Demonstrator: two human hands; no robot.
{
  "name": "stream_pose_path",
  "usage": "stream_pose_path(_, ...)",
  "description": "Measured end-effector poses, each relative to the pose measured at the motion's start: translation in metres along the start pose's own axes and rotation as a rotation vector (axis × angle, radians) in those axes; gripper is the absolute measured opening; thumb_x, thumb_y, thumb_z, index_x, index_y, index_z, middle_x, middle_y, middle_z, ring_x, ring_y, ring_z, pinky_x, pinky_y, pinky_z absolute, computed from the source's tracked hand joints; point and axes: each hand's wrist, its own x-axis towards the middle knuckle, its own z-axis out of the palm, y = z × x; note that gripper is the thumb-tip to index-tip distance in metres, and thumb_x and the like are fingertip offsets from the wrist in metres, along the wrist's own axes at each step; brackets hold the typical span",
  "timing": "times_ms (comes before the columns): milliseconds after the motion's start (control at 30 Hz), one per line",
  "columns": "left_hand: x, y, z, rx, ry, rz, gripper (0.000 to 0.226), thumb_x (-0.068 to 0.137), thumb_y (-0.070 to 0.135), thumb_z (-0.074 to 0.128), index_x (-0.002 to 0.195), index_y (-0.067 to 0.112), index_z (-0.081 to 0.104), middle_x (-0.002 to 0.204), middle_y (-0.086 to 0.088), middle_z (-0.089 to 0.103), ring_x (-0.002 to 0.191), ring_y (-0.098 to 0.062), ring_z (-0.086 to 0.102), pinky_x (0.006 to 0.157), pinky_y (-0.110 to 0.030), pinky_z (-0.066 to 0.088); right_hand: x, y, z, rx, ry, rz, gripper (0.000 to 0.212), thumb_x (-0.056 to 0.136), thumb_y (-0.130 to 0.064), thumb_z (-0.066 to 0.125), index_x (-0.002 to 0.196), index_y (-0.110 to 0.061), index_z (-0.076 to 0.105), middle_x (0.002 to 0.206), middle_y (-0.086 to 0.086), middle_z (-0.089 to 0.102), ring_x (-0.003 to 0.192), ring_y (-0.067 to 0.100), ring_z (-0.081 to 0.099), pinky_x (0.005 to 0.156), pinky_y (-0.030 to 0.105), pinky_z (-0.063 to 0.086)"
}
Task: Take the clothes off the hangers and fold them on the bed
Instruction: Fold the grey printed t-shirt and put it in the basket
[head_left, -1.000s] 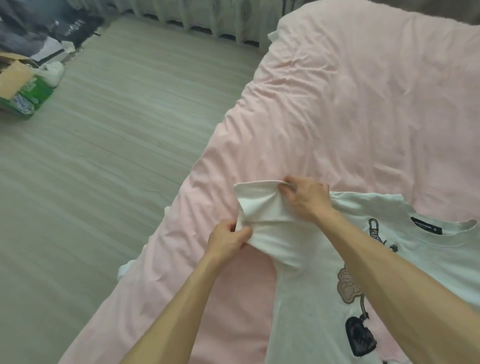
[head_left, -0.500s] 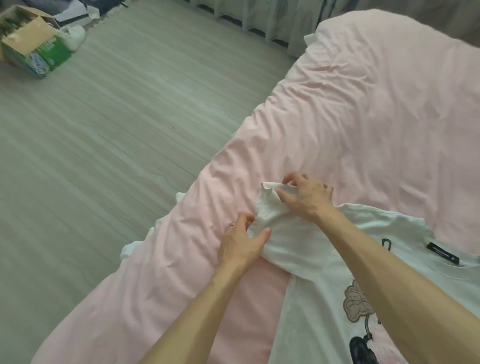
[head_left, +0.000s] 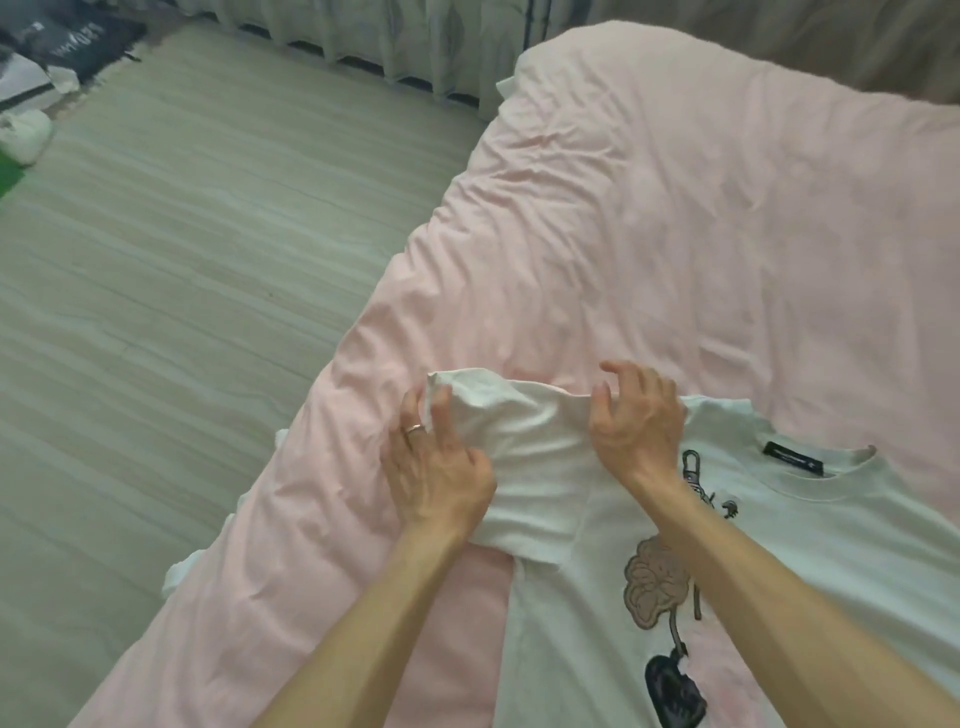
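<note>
Bed: pink cover, creased; compared with half a second ago it sits the same under the work.

T-shirt: white, lying front up on the near right part of the bed, off any hanger, neck opening toward the far right. A pink and black print runs down the chest.

Sleeve: half a second ago you had it bunched between both hands, which were close together. Now it is drawn out toward the bed's left edge, flatter, with soft wrinkles, and your hands are well apart.

Left hand: your fingers lie fairly straight over the sleeve's outer end and press it down; cloth shows between two of them. The earlier thumb pinch is gone.

Right hand: its heel rests on the shoulder of the shirt, thumb at the sleeve's upper edge, fingers lifted and loosely curled, gripping nothing.

Label: black, inside the collar.

Ring: on a left finger.
</note>
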Motion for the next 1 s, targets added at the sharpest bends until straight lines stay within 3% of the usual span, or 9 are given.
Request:
stream_pose_path(133,0.041,0.026,0.017,0.219,-0.042,0.393,0.056,0.083,0.04,0.054,0.138,0.029,0.051,0.149,-0.005,0.047,0.14,-0.029,0.039,0.111,-0.056,0.026,0.018,0.078,-0.035,-0.305,-0.19,0.165,0.047,0.098,-0.044,0.04,0.143,-0.028,0.044,0.153,0.007,0.039,0.139,0.031,0.032,0.109,0.051,0.03)
stream_pose_path(233,0.077,0.031,0.017,0.39,-0.225,0.358,0.035,0.097,0.046,0.046,0.127,0.03,0.057,0.141,-0.002,0.052,0.138,-0.024,0.038,0.113,-0.049,0.015,0.021,0.117,-0.044,-0.386,-0.308,0.209,0.038,0.1,-0.043,0.043,0.135,-0.028,0.049,0.149,0.007,0.037,0.137,0.029,0.031,0.109,0.049,0.029)
stream_pose_path(400,0.107,0.05,0.009,0.469,-0.261,0.321,0.019,0.098,0.037,0.052,0.111,0.026,0.06,0.118,-0.002,0.063,0.117,-0.026,0.054,0.097,-0.04,0.032,0.03,0.134,-0.039,-0.289,-0.098,0.19,0.022,0.1,-0.03,0.045,0.112,-0.017,0.058,0.119,0.01,0.058,0.11,0.031,0.049,0.09,0.043,0.039)
stream_pose_path(467,0.102,0.048,0.012,0.469,-0.172,0.306,0.016,0.095,0.021,0.052,0.109,0.023,0.058,0.114,-0.004,0.065,0.111,-0.029,0.056,0.092,-0.04,0.033,0.029,0.131,-0.034,-0.206,-0.023,0.236,0.023,0.099,-0.03,0.047,0.115,-0.017,0.056,0.119,0.012,0.057,0.11,0.031,0.049,0.088,0.043,0.041)
stream_pose_path(533,0.088,0.044,0.024,0.489,-0.063,0.311,0.03,0.086,0.007,0.051,0.113,0.018,0.059,0.12,-0.01,0.063,0.114,-0.033,0.054,0.096,-0.045,0.031,0.016,0.128,-0.03,-0.167,0.017,0.254,0.032,0.096,-0.033,0.051,0.124,-0.017,0.05,0.127,0.012,0.054,0.115,0.032,0.048,0.092,0.045,0.042)
stream_pose_path(667,0.033,0.071,0.057,0.27,0.03,0.491,0.049,0.083,0.015,0.05,0.132,0.017,0.057,0.141,-0.013,0.054,0.132,-0.034,0.048,0.112,-0.055,0.023,-0.042,0.137,-0.032,-0.148,0.036,0.106,0.051,0.095,-0.037,0.051,0.141,-0.018,0.046,0.153,0.009,0.041,0.141,0.03,0.036,0.112,0.051,0.032)
stream_pose_path(767,-0.027,0.105,0.083,0.225,-0.192,0.669,0.058,0.095,0.039,0.041,0.151,0.023,0.041,0.16,-0.007,0.034,0.149,-0.027,0.028,0.118,-0.057,0.012,-0.091,0.157,-0.037,-0.149,-0.122,0.079,0.059,0.098,-0.045,0.041,0.152,-0.024,0.037,0.164,0.004,0.026,0.152,0.021,0.019,0.12,0.051,0.02)
stream_pose_path(900,-0.09,0.137,0.119,0.295,-0.478,0.718,0.064,0.095,0.062,0.007,0.156,0.047,-0.003,0.165,0.011,-0.013,0.153,-0.018,-0.014,0.12,-0.054,-0.009,-0.139,0.231,-0.065,-0.284,-0.334,0.13,0.064,0.102,-0.059,0.013,0.159,-0.034,0.001,0.166,-0.004,-0.017,0.151,0.013,-0.021,0.122,0.049,-0.008)
stream_pose_path(1000,-0.106,0.144,0.131,0.385,-0.504,0.623,0.063,0.094,0.062,0.001,0.153,0.05,-0.016,0.161,0.016,-0.023,0.15,-0.015,-0.024,0.118,-0.062,-0.011,-0.16,0.292,-0.101,-0.38,-0.308,0.244,0.064,0.1,-0.058,0.011,0.159,-0.033,0.017,0.167,-0.004,-0.006,0.154,0.015,-0.008,0.121,0.054,-0.002)
